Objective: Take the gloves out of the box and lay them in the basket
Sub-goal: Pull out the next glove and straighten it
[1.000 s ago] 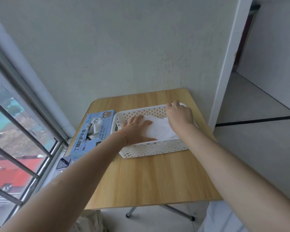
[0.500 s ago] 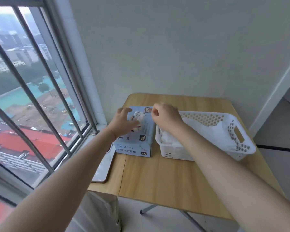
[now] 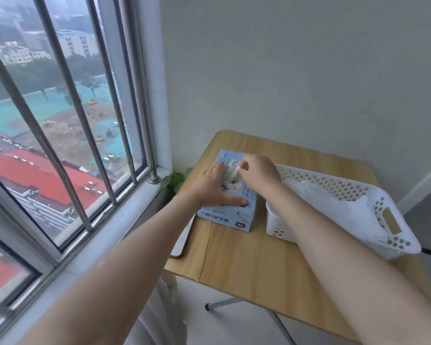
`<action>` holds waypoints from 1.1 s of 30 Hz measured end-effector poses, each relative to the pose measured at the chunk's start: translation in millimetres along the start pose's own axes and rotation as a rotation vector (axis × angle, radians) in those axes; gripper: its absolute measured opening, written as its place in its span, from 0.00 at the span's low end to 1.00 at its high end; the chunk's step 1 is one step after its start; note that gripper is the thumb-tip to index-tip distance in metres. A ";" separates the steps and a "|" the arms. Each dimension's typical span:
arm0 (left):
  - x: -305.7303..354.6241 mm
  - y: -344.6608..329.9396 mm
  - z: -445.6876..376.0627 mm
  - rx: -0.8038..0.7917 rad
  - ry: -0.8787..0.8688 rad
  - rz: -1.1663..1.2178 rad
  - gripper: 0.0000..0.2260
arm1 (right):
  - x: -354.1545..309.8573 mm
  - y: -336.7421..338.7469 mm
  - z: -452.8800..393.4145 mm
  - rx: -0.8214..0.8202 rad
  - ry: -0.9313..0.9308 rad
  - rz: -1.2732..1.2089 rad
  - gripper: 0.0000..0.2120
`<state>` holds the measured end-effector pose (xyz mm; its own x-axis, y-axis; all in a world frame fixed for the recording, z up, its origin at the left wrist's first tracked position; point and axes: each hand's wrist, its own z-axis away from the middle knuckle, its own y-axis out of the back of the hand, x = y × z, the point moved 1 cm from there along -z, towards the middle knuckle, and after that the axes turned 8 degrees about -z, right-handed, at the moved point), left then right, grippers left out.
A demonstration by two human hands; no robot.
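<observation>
Now right hand (image 3: 259, 170) pinches gloves (image 3: 230, 179) — left hand (image 3: 213, 188) steadies box (image 3: 237, 215).

A wooden table (image 3: 246, 260) carries the glove box (image 3: 230, 217) under the left hand (image 3: 209, 186), basket (image 3: 279, 226) right of it.

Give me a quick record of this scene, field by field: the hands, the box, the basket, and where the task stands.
left hand: flat on the box, pressing it down
right hand: pinches a glove at the box opening
box: blue, on the table, left of the basket
basket: white, perforated, already holds white gloves
stage: next glove gripped, not yet pulled free
</observation>
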<state>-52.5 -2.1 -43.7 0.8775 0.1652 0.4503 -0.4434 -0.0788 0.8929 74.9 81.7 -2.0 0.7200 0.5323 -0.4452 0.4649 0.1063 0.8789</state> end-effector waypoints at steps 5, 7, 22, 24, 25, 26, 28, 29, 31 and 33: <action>0.6 0.6 1.2 0.018 0.008 0.001 0.44 | -14.4 20.5 6.6 0.095 0.064 -0.366 0.07; -0.1 0.7 1.9 0.017 0.008 -0.005 0.42 | -22.3 32.6 10.0 0.200 0.090 -0.486 0.07; 36.1 37.7 8.1 0.392 -0.018 0.292 0.17 | -8.6 64.0 13.6 0.257 -0.005 -0.730 0.12; 43.7 44.4 4.5 0.417 -0.031 0.251 0.10 | -10.6 64.9 15.5 0.237 0.011 -0.747 0.13; 47.2 48.3 2.7 0.440 -0.023 0.243 0.07 | -10.4 67.3 16.9 0.241 0.018 -0.749 0.13; 49.5 52.5 0.8 0.464 -0.007 0.242 0.05 | -9.4 69.2 17.5 0.249 0.011 -0.755 0.12; 52.8 62.3 -2.2 0.501 0.040 0.276 0.05 | -5.9 71.4 16.1 0.268 -0.045 -0.807 0.10; 55.7 67.9 -2.9 0.514 0.052 0.305 0.06 | -3.1 72.5 15.5 0.270 -0.083 -0.839 0.09; 63.8 81.1 -1.6 0.526 0.053 0.426 0.05 | 3.0 72.3 15.1 0.239 -0.131 -0.852 0.08; 74.0 94.9 2.2 0.501 0.051 0.667 0.04 | 8.1 71.7 18.0 0.169 -0.137 -0.845 0.11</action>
<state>-29.2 0.6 74.4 0.4455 -0.0276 0.8949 -0.7226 -0.6013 0.3411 123.4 78.5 54.3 0.1503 0.2244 -0.9628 0.9338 0.2877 0.2128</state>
